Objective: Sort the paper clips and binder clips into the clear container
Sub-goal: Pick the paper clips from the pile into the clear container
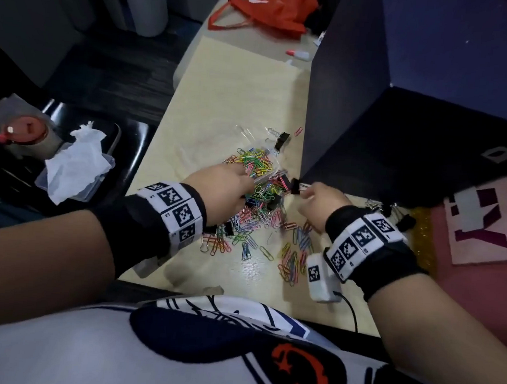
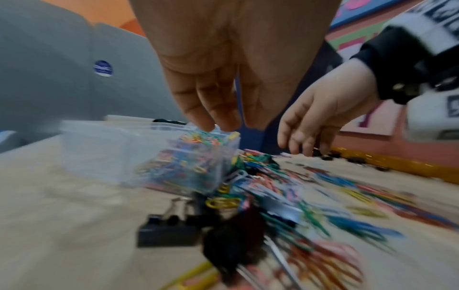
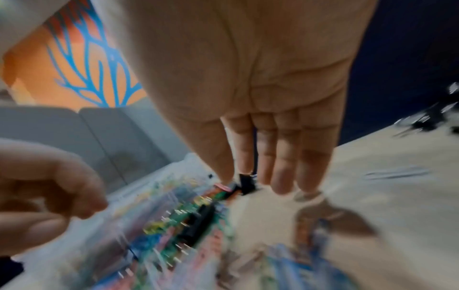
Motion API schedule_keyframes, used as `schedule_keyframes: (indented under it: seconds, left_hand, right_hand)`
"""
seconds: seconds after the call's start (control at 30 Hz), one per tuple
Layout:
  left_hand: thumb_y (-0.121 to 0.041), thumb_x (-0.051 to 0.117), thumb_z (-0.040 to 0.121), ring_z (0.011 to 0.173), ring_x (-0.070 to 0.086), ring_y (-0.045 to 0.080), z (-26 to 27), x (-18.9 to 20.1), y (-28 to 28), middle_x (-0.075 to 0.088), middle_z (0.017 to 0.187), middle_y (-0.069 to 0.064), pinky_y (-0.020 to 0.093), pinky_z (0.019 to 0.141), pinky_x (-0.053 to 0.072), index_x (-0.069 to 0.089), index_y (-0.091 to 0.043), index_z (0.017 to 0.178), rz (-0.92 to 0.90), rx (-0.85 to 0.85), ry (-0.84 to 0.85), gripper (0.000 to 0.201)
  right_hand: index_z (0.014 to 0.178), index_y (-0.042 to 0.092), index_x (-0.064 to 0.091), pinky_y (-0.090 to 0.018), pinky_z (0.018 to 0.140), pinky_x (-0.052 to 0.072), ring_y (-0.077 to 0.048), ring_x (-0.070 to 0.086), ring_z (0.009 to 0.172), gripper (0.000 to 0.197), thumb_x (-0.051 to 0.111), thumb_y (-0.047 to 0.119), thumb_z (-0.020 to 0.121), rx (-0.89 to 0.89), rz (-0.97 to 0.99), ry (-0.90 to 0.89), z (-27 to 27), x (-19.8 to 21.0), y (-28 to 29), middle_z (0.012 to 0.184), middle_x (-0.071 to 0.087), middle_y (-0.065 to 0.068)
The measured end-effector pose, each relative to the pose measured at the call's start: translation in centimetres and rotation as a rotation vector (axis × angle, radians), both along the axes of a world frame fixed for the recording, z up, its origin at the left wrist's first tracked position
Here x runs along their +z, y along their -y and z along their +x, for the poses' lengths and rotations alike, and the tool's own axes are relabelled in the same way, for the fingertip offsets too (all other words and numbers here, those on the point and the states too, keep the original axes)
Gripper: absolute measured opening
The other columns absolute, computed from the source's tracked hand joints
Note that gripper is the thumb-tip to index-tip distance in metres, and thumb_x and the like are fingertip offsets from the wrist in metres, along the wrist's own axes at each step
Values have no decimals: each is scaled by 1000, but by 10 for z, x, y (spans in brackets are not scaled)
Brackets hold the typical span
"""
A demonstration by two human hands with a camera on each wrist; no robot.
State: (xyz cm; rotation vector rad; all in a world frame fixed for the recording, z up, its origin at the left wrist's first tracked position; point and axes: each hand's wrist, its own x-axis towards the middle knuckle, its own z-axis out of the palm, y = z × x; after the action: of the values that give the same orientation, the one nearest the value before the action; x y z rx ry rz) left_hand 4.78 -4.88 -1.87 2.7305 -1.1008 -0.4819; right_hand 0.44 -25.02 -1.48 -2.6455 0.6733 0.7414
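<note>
the table (image 1: 235,81) is pale wood, with a dark panel (image 1: 349,102) standing along its right side. a loose heap of coloured paper clips (image 1: 262,222) spreads over the near middle of it, black binder clips (image 2: 171,231) mixed in. the clear container (image 2: 149,155) sits at the far edge of the heap, one compartment already holding coloured clips. more binder clips lie near the panel's near corner (image 1: 393,210), and a couple sit just beyond the container (image 1: 280,138).

the left hand (image 1: 221,190) hangs over the container's near rim, fingers curled down with tips close together; i cannot tell whether they hold a clip. the right hand (image 1: 324,203) pinches the wire handles of a black binder clip (image 1: 294,186) between thumb and forefinger, its other fingers straight; the clip hangs just right of the container, above the heap.

an orange bag (image 1: 272,12) lies at the table's far end.
</note>
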Motion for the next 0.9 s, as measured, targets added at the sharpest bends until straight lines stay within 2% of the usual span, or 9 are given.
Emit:
schedule_keyframes:
  seconds: [0.13,0.23,0.33,0.4,0.5,0.6,0.7,0.83,0.9]
  left_hand:
    - [-31,56,89,102,55,23,-16,-7,5,53,111,2,36,77,52,53,-20,122,228,-153,-32,35]
    - [-37,61,84,107,52,24,-27,-13,9,50,116,2,37,79,50,49,-20,125,292,-307,-57,45]
    - [-24,64,84,109,47,26,-38,-20,15,44,121,5,35,73,43,44,-19,127,379,-389,-71,48]
    - [-9,57,85,106,47,26,-39,-24,18,43,120,8,37,78,47,45,-16,125,351,-377,-72,43]
    - [3,51,83,94,53,24,-37,-26,21,46,111,7,36,74,50,51,-13,118,274,-346,-68,38]
    - [4,52,82,92,56,23,-32,-29,18,48,109,4,32,69,47,52,-15,117,228,-334,-39,40]
    - [1,50,85,97,55,25,-29,-27,9,49,110,5,34,71,46,53,-17,120,194,-249,-5,39]
    - [-5,48,88,95,56,25,-23,-21,-6,51,106,5,36,68,48,54,-17,118,289,-168,15,32]
    - [-7,50,89,96,55,26,-22,-19,-10,50,109,6,37,67,49,53,-18,120,343,-193,24,32]
  right_hand:
    - [130,11,34,-36,85,53,-28,56,105,70,71,33,74,108,-171,-343,-36,-10,6,119,48,-12]
    - [129,18,24,-41,88,53,-32,54,108,87,80,26,62,81,-163,-382,-52,-19,-2,120,38,-11]
    - [130,18,22,-39,89,50,-32,52,112,82,79,24,71,15,-107,-281,-57,-29,-11,127,33,-12]
    - [130,14,28,-37,89,49,-31,54,110,71,75,20,76,-17,-31,-161,-54,-35,-15,126,37,-13]
    - [129,14,40,-35,95,47,-29,54,113,59,73,19,80,-17,42,-16,-46,-36,-17,127,43,-12]
    - [130,15,43,-34,94,45,-28,54,113,51,67,26,86,12,3,11,-37,-32,-15,129,44,-10]
    - [134,17,39,-37,95,47,-28,54,114,60,66,40,85,20,-14,13,-34,-28,-16,130,37,-8]
    - [140,34,35,-36,102,42,-24,43,123,55,59,33,91,240,15,212,-34,-30,-26,137,34,-3]
    - [141,39,33,-38,101,42,-24,39,125,54,54,28,93,302,19,209,-30,-33,-31,140,33,-2]
